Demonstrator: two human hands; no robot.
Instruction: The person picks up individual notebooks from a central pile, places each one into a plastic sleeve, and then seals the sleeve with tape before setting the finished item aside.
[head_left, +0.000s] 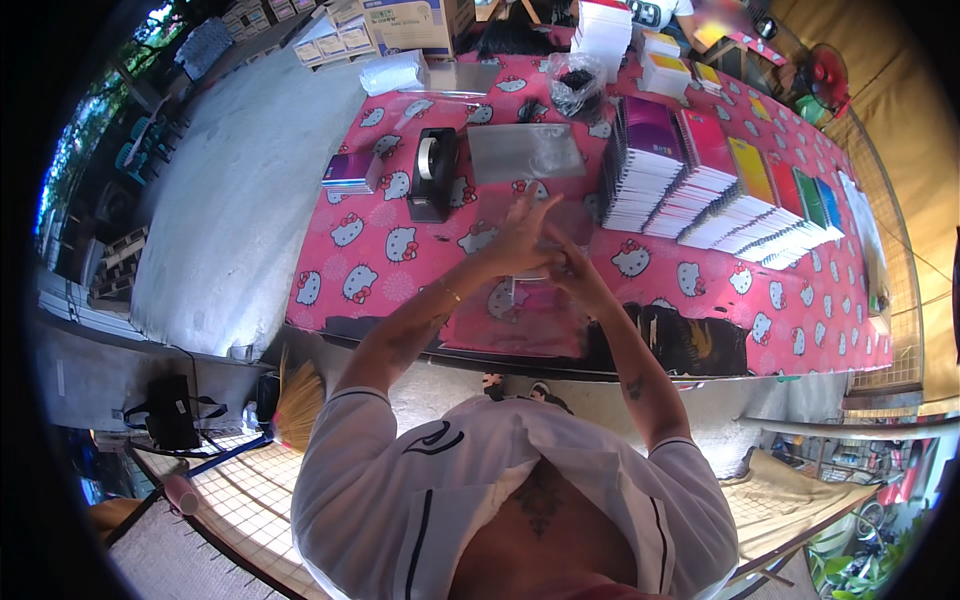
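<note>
My left hand [522,240] and my right hand [570,266] meet in front of me, above the near part of the table. The left hand's fingers are stretched out and spread, pointing away from me. Against its palm side rest the right hand's fingers, partly extended; I make out nothing held in either. Below them lies a clear plastic sheet or bag [515,325], reaching to the table's front edge. Just beyond is a flat pile of clear plastic bags [525,152]. To the left stands a black tape dispenser [432,180] with a roll in it.
A pink patterned cloth [400,240] covers the table. Several tall stacks of spiral notebooks [645,165] stand right; a small purple-covered stack [352,172] sits left. Farther off are a bundled plastic bag [577,85], cardboard box [412,25] and another person [655,15]. A broom [298,405] leans below left.
</note>
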